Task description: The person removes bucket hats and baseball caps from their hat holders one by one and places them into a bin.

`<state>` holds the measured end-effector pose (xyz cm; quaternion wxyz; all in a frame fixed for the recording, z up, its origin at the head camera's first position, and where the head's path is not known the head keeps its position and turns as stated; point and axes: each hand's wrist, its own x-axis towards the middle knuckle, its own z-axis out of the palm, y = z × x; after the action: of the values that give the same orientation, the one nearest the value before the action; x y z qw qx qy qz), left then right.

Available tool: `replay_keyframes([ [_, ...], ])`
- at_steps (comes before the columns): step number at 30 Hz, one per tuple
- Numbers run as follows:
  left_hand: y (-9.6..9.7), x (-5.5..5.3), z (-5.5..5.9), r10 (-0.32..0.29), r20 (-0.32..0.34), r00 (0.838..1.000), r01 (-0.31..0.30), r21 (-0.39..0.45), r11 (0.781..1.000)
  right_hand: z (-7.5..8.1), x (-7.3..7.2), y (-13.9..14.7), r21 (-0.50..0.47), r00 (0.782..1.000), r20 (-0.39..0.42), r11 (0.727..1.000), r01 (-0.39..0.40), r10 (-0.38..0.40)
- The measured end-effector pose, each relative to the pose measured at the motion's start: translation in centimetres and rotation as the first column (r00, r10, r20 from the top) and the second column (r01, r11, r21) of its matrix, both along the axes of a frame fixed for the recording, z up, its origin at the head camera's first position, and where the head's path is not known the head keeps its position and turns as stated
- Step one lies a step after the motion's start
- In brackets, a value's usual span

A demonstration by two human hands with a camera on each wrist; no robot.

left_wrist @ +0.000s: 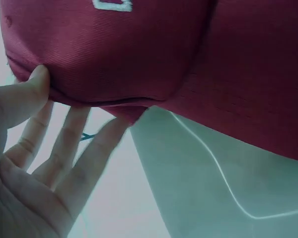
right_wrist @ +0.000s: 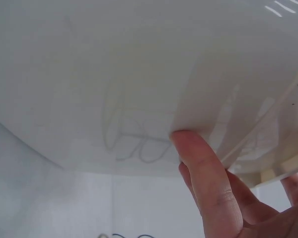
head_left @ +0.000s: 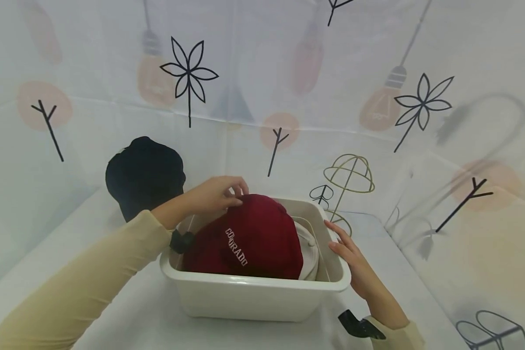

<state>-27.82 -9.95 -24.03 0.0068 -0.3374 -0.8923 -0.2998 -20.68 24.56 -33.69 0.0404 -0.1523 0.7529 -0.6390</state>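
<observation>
A dark red cap (head_left: 262, 233) with white COLORADO lettering lies in a white plastic basin (head_left: 249, 297). My left hand (head_left: 214, 194) pinches the cap's lower edge, thumb on the outside and fingers underneath, as the left wrist view shows. Beside and partly under the red cap sits a cream cap (head_left: 308, 255), mostly hidden. My right hand (head_left: 354, 265) grips the basin's right side: its fingers lie over the rim, while the thumb (right_wrist: 203, 173) presses the outer wall in the right wrist view.
Behind the basin on the left, a black cap (head_left: 146, 172) sits raised above the table. A gold wire stand (head_left: 349, 181) with a bare dome top stands behind the basin's right corner. The white table (head_left: 131, 301) meets a printed cloth backdrop (head_left: 245, 97).
</observation>
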Motion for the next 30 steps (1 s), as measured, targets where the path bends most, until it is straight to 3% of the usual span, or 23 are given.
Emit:
replay_keyframes([
  [3, 0.0, 0.0, 0.1, 0.016, -0.018, 1.000, -0.017, -0.019, 1.000, -0.1, -0.1, -0.1, -0.003, 1.000, 0.001, 1.000, -0.004, 0.004],
  [6, -0.1, 0.3, 0.3, 0.004, -0.053, 0.999, -0.003, 0.019, 1.000, -0.1, -0.1, -0.1, 0.000, 1.000, 0.001, 1.000, -0.005, 0.005],
  [10, -0.2, 0.8, 0.2, -0.136, -0.124, 0.983, 0.143, 0.048, 0.989, -0.2, 0.0, 0.0, 0.004, 1.000, -0.001, 1.000, 0.003, -0.003],
  [13, 0.0, 1.1, 0.0, -0.264, -0.153, 0.952, 0.268, 0.007, 0.963, -0.1, 0.0, 0.0, 0.006, 1.000, -0.006, 1.000, 0.007, -0.007],
  [16, 0.4, 1.4, -0.1, -0.327, -0.142, 0.934, 0.321, -0.065, 0.945, -0.1, 0.0, 0.0, 0.003, 1.000, -0.007, 1.000, 0.008, -0.008],
  [22, 1.6, 1.7, -0.1, -0.358, -0.046, 0.932, 0.344, -0.192, 0.919, -0.2, 0.0, 0.0, 0.010, 1.000, -0.003, 1.000, 0.016, -0.016],
  [30, 3.6, 1.0, -0.6, -0.332, -0.046, 0.942, 0.295, -0.356, 0.887, -0.2, 0.0, 0.0, 0.013, 1.000, -0.009, 1.000, 0.019, -0.019],
])
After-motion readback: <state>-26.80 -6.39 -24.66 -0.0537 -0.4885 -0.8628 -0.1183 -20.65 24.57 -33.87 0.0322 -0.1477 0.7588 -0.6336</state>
